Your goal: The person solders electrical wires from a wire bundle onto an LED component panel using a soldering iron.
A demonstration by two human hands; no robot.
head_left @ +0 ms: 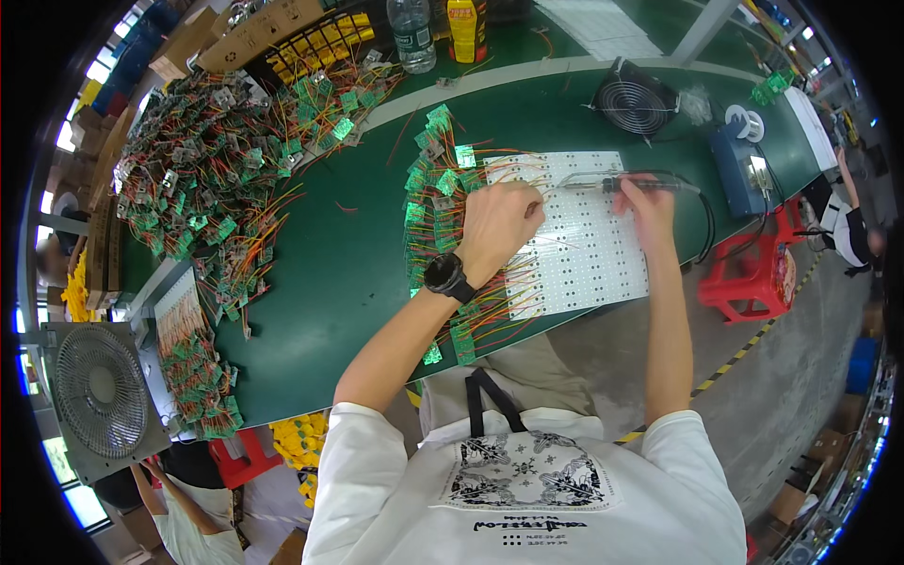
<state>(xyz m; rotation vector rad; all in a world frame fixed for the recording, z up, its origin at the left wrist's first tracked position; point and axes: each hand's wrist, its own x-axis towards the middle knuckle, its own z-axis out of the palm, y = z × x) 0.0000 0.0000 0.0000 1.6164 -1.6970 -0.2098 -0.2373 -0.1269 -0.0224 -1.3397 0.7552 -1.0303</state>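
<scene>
A white perforated panel [603, 254] lies on the green table in front of me. In my right hand [650, 207] is a soldering iron [595, 185]; its thin metal tip points left over the panel's upper part. My left hand [501, 224], with a black watch on the wrist, is closed above the panel's left part. Its fingertips are curled close to the iron's tip, and what they hold is hidden. Small green circuit boards [414, 212] stand in a row along the panel's left edge, with red and yellow wires reaching onto it.
A big heap of wired boards [193, 155] covers the table's left. At the back are a water bottle [412, 38], a yellow can [466, 33] and a black fan [636, 99]. A blue soldering unit [739, 165] with a solder spool [744, 124] stands right, above a red stool [753, 278].
</scene>
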